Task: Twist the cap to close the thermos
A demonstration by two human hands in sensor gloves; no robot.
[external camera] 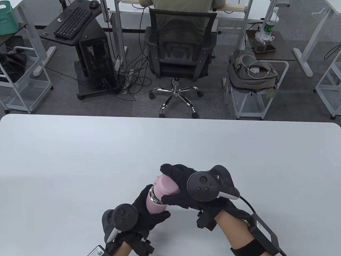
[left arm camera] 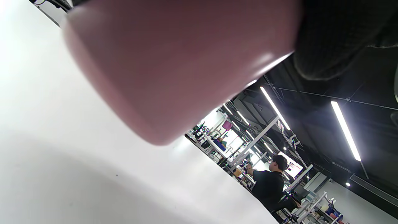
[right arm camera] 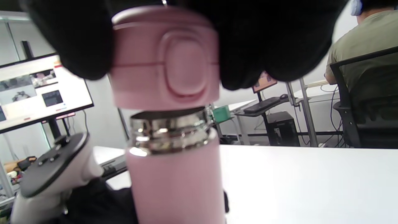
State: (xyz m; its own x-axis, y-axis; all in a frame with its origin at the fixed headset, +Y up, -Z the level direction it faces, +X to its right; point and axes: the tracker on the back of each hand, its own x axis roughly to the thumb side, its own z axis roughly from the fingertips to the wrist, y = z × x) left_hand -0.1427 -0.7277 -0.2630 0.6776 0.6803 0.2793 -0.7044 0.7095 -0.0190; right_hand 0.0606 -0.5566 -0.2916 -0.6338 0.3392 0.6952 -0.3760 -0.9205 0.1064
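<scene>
A pink thermos (external camera: 155,204) with a silver neck ring (external camera: 154,198) is held tilted above the white table (external camera: 80,160). My left hand (external camera: 149,213) grips its body from below; the body fills the left wrist view (left arm camera: 174,62). My right hand (external camera: 181,186) grips the pink cap (external camera: 167,185) over the mouth. In the right wrist view the cap (right arm camera: 164,59) sits just above the silver threaded neck (right arm camera: 169,130), with a thin gap showing, and the body (right arm camera: 177,186) below it.
The table's far edge (external camera: 170,117) runs across the middle of the table view. Beyond it stand an office chair (external camera: 181,53) with a seated person, a computer stand (external camera: 88,53) and a cart with a bag (external camera: 253,74).
</scene>
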